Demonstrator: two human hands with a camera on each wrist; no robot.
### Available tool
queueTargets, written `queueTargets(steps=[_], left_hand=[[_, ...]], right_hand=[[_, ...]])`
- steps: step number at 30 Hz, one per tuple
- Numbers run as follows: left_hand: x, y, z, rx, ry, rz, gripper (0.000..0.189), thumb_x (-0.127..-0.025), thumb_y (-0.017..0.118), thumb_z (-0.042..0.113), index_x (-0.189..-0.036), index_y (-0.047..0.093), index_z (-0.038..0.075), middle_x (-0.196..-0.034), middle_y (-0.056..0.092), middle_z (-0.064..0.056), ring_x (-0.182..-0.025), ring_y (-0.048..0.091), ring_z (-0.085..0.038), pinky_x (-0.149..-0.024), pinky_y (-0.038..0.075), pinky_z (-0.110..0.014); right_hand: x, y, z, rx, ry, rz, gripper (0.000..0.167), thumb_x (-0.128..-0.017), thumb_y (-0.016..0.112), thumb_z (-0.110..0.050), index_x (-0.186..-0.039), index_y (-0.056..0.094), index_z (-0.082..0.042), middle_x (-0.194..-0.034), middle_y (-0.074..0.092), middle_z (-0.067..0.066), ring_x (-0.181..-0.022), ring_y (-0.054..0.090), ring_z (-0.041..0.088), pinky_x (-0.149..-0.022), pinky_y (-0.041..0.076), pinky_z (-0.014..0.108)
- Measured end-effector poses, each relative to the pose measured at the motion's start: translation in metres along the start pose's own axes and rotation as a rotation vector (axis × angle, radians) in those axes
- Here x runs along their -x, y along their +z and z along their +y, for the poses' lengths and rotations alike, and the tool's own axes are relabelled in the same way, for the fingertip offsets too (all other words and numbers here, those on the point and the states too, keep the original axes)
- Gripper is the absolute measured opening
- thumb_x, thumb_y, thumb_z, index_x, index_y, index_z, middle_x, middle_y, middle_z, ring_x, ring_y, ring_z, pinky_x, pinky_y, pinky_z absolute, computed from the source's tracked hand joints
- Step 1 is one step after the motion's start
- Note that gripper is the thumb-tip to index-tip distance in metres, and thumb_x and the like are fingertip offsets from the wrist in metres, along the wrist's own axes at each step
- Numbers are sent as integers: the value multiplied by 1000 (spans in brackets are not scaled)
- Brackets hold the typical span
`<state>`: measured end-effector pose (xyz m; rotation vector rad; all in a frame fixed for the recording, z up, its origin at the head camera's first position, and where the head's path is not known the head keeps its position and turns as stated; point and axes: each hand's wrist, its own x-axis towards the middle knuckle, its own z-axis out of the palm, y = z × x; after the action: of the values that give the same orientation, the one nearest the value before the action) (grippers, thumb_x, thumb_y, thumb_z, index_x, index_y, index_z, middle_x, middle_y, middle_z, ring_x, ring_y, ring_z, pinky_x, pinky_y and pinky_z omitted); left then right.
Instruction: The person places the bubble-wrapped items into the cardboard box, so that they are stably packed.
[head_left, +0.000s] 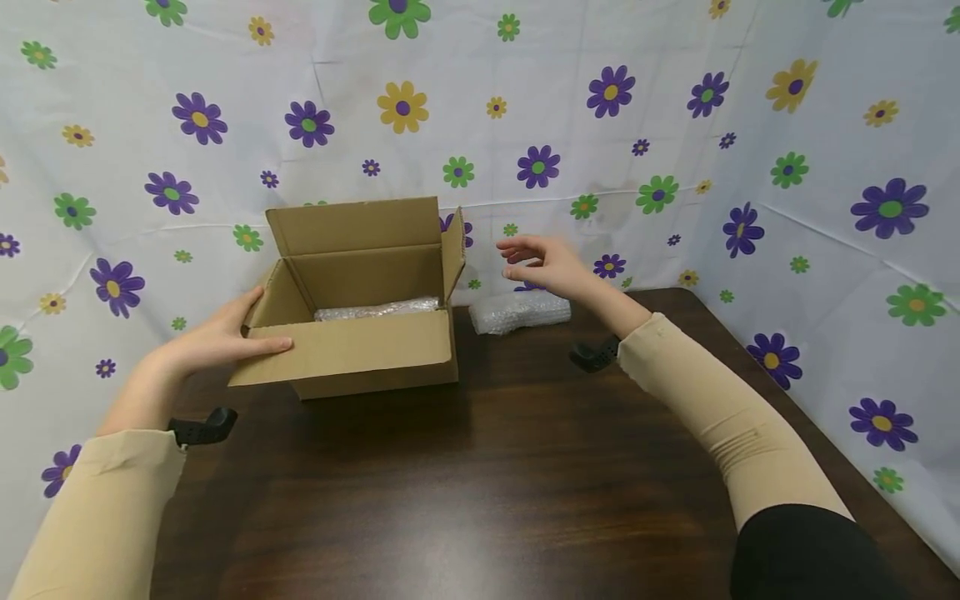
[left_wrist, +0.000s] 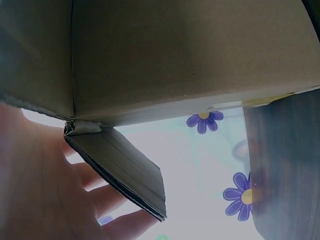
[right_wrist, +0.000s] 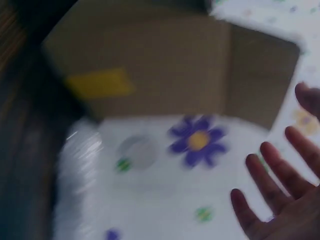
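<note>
An unsealed cardboard box (head_left: 375,346) stands at the back left of the table, its flaps spread. My left hand (head_left: 206,337) holds its left end, thumb lying over the front flap and fingers behind the side flap (left_wrist: 122,167). Inside the box lies a bubble-wrapped item (head_left: 378,309); what is wrapped cannot be told. My right hand (head_left: 551,267) hovers in the air to the right of the box, holding nothing, fingers apart in the right wrist view. Below it, a second bubble-wrapped bundle (head_left: 519,313) rests on the table beside the box.
The dark wooden table (head_left: 480,483) stretches out in front of the box. A flower-print cloth (head_left: 480,108) hangs close behind the table and along its right side. Yellow tape (right_wrist: 100,83) marks the box's end wall.
</note>
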<state>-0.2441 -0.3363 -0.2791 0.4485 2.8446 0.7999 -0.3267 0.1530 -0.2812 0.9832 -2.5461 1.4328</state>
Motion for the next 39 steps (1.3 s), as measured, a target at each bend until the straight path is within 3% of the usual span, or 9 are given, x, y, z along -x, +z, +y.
queueTargets(steps=[6, 13, 18, 27, 39], left_hand=[[-3, 0, 0, -24, -1, 6, 108, -90, 67, 41, -152, -11, -1, -154, -2, -36, -139, 4, -54, -105, 14, -72], [-5, 0, -1, -11, 3, 8, 108, -90, 67, 40, -152, -11, -1, -154, -3, -35, -140, 2, -54, -105, 13, -71], [-4, 0, 1, -12, 5, 12, 107, -90, 67, 39, -152, -10, -2, -154, -3, -35, -140, 2, -53, -106, 13, -71], [1, -2, 0, 6, -7, 8, 107, -91, 66, 39, -153, -12, 1, -155, -4, -34, -140, 1, -53, -104, 14, -73], [1, 0, -1, -12, 14, 20, 107, -90, 68, 38, -152, -10, -2, -154, -2, -36, -139, 3, -55, -105, 13, -72]], right_hand=[[4, 3, 59, 54, 35, 28, 62, -84, 77, -25, -139, 53, -11, -138, 54, 12, -125, 49, 25, -105, 38, 50], [3, 7, 94, 183, 86, 3, 78, -77, 83, -33, -143, 49, -11, -144, 48, 8, -134, 39, 28, -108, 34, 49], [-1, 9, 109, 294, 112, -27, 88, -70, 87, -35, -145, 47, -11, -148, 44, 11, -136, 36, 33, -110, 31, 51], [-12, 18, 129, 358, 149, -117, 98, -70, 87, -37, -150, 37, -9, -154, 34, 11, -140, 31, 31, -112, 27, 49], [-18, 25, 141, 448, 217, -145, 100, -69, 86, -41, -150, 37, -12, -156, 29, 13, -142, 26, 32, -114, 24, 49]])
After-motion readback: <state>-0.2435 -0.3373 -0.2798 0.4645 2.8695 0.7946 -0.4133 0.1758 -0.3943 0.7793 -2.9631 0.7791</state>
